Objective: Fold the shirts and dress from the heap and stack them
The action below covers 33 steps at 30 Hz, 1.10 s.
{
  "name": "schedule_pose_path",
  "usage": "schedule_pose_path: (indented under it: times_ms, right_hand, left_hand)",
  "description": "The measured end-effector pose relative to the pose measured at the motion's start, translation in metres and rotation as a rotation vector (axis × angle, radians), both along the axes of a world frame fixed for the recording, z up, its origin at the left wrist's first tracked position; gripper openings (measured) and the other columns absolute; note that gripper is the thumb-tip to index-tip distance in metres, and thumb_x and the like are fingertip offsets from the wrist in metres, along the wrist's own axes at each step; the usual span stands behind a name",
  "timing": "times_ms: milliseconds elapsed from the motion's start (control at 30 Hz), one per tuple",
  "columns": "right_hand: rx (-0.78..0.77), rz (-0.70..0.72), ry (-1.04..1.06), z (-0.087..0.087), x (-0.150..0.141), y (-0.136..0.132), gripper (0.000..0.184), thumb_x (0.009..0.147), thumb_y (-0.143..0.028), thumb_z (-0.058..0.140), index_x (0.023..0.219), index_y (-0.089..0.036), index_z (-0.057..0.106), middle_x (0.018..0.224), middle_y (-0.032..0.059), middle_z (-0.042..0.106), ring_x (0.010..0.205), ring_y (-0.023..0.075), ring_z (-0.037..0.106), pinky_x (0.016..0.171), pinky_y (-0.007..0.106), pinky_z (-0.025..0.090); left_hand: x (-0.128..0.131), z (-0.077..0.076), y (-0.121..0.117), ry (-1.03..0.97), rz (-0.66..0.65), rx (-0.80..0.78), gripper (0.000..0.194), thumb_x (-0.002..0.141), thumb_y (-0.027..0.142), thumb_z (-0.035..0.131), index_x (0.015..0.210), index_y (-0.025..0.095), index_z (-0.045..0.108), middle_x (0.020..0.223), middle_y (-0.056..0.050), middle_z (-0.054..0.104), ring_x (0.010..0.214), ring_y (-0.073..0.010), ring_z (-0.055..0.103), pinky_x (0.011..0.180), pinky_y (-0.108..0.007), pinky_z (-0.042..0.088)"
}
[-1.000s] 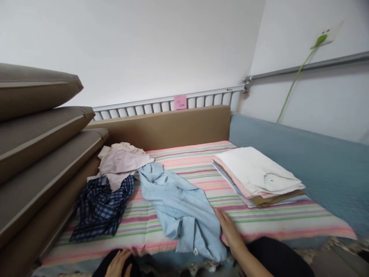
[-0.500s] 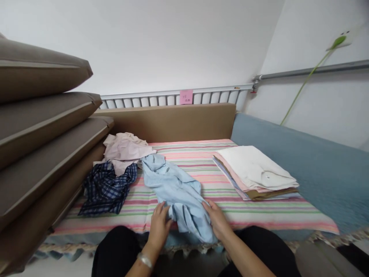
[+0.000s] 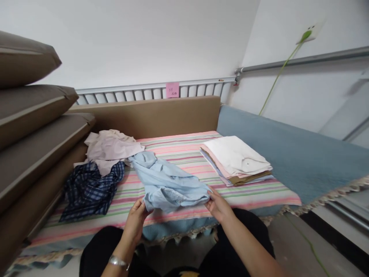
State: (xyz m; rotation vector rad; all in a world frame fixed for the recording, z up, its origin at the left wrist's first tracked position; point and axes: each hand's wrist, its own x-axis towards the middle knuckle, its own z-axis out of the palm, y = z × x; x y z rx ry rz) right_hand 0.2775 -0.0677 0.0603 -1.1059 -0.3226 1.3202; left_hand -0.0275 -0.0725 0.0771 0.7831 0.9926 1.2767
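A light blue shirt (image 3: pixel 170 181) stretches across the striped cloth (image 3: pixel 184 154), its near edge lifted between my two hands. My left hand (image 3: pixel 136 219) pinches the shirt's near left corner. At the near right end, my right hand (image 3: pixel 218 206) grips the fabric between thumb and fingers. The far end of the shirt lies against a crumpled pale pink garment (image 3: pixel 115 146). A dark blue plaid garment (image 3: pixel 92 188) lies bunched to the left. On the right rests a stack of folded clothes with a white garment (image 3: pixel 236 154) on top.
Several brown cushions (image 3: pixel 37 138) are piled at the left. Behind the striped cloth stand a brown backrest (image 3: pixel 155 117) and a radiator bearing a pink note (image 3: pixel 172 90). A blue-covered armrest (image 3: pixel 276 142) runs along the right, below a green cord (image 3: pixel 278 77).
Both hands have moved apart, the left one outward to the shirt's corner. The shirt's near edge is now raised and spread between them. The view has shifted to the right.
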Motion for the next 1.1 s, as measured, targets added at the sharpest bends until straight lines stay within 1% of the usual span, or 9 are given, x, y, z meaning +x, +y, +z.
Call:
schedule_pose_path:
  times_ms: [133,267,400,533,600,700,833,967,1100]
  right_hand:
    - [0.088,0.111,-0.023,0.003,-0.005,-0.006,0.055,0.06,-0.017,0.065,0.114,-0.027,0.056,0.082,-0.0001,0.07,0.07,0.0161,0.065,0.069,0.032,0.053]
    - [0.179,0.232,-0.097,0.015,-0.006,-0.009,0.059,0.053,-0.016,0.07,0.111,-0.02,0.06,0.09,0.0033,0.07,0.082,0.0172,0.064,0.083,0.034,0.049]
    - [0.194,0.31,-0.415,0.01,-0.007,0.001,0.061,0.054,-0.023,0.07,0.114,-0.022,0.06,0.104,0.0066,0.067,0.094,0.0236,0.063,0.085,0.038,0.049]
    - [0.176,0.24,-0.916,-0.001,-0.005,0.016,0.045,0.061,-0.028,0.058,0.105,-0.022,0.067,0.102,0.0065,0.069,0.095,0.0261,0.062,0.086,0.041,0.048]
    - [0.176,0.226,-1.006,0.001,-0.007,0.018,0.041,0.065,-0.031,0.052,0.101,-0.021,0.069,0.09,0.0056,0.071,0.086,0.0252,0.064,0.082,0.041,0.05]
    - [0.204,0.266,-0.93,0.019,-0.014,0.013,0.037,0.067,-0.035,0.05,0.094,-0.022,0.07,0.071,0.0032,0.07,0.069,0.0234,0.065,0.07,0.038,0.053]
    - [0.302,0.242,-0.849,0.061,-0.015,-0.009,0.032,0.067,-0.04,0.054,0.088,-0.022,0.071,0.069,0.005,0.07,0.068,0.0247,0.065,0.068,0.037,0.054]
    - [0.378,0.186,-0.982,0.098,-0.007,-0.034,0.029,0.067,-0.041,0.055,0.083,-0.023,0.072,0.076,0.0057,0.071,0.076,0.0258,0.065,0.074,0.037,0.053]
    - [0.406,0.112,-1.129,0.116,-0.003,-0.049,0.03,0.069,-0.042,0.052,0.081,-0.023,0.071,0.083,0.0047,0.071,0.082,0.0255,0.064,0.077,0.035,0.052]
  left_hand:
    - [-0.002,-0.01,0.002,-0.029,0.046,-0.084,0.029,0.066,0.033,0.07,0.091,0.019,0.064,0.086,-0.001,0.067,0.073,-0.0133,0.06,0.068,-0.026,0.048]
    - [0.001,-0.015,0.008,-0.041,0.075,-0.127,0.031,0.064,0.035,0.07,0.085,0.014,0.063,0.079,-0.003,0.066,0.07,-0.0149,0.059,0.066,-0.029,0.047]
    - [0.0,-0.014,0.015,0.02,0.049,-0.086,0.046,0.07,0.049,0.061,0.094,0.01,0.062,0.089,-0.01,0.066,0.081,-0.0201,0.061,0.073,-0.034,0.047]
    - [0.001,-0.02,0.021,0.464,0.129,0.114,0.055,0.065,0.046,0.066,0.108,0.014,0.057,0.11,-0.012,0.061,0.106,-0.0262,0.054,0.091,-0.039,0.04]
    - [0.003,-0.028,0.023,0.744,0.13,0.262,0.063,0.057,0.036,0.073,0.113,0.015,0.055,0.115,-0.011,0.058,0.113,-0.0278,0.049,0.098,-0.041,0.036]
    - [0.003,-0.039,0.027,0.995,0.145,0.345,0.052,0.062,0.021,0.064,0.113,0.013,0.055,0.111,-0.012,0.058,0.11,-0.027,0.05,0.098,-0.042,0.035]
    - [-0.012,-0.043,0.03,1.018,0.278,0.241,0.034,0.064,0.009,0.046,0.094,0.012,0.061,0.094,-0.012,0.062,0.096,-0.0253,0.055,0.091,-0.041,0.04]
    - [-0.029,-0.036,0.025,0.944,0.297,0.234,0.024,0.064,0.012,0.046,0.08,0.017,0.063,0.084,-0.008,0.065,0.087,-0.0238,0.059,0.086,-0.038,0.043]
    - [-0.03,-0.018,0.021,0.834,0.31,0.224,0.022,0.069,0.02,0.045,0.081,0.017,0.063,0.08,-0.006,0.066,0.079,-0.0218,0.06,0.073,-0.033,0.047]
